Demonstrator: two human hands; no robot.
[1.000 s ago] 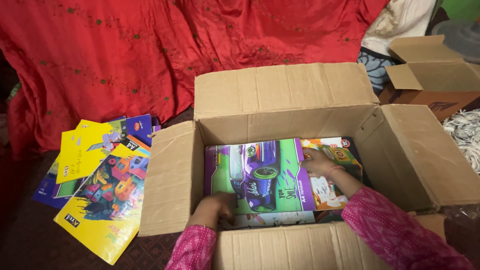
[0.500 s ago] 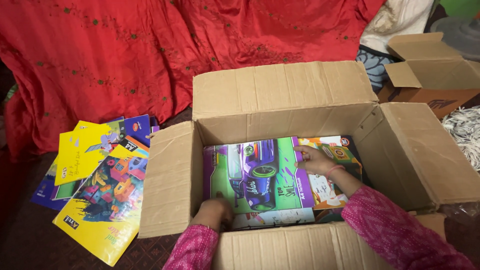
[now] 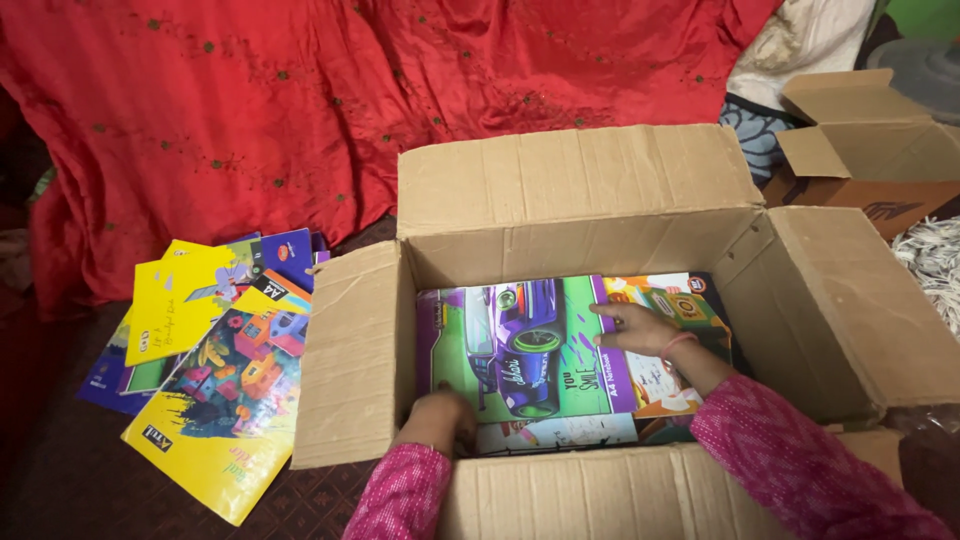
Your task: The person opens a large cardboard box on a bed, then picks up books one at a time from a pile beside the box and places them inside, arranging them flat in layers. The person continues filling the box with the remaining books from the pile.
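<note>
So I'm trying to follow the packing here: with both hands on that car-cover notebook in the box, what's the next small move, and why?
Probably press the notebook flat and nudge it toward the left wall. The left hand is at its near-left corner and the right hand lies on its right edge, and it sits slightly askew on other notebooks inside the cardboard box.

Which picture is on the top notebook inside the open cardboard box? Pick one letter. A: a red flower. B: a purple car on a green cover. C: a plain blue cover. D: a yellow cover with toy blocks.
B: the top notebook in the cardboard box shows a purple car on green, with the right hand resting on its right edge and the left hand at its near left corner.
</note>
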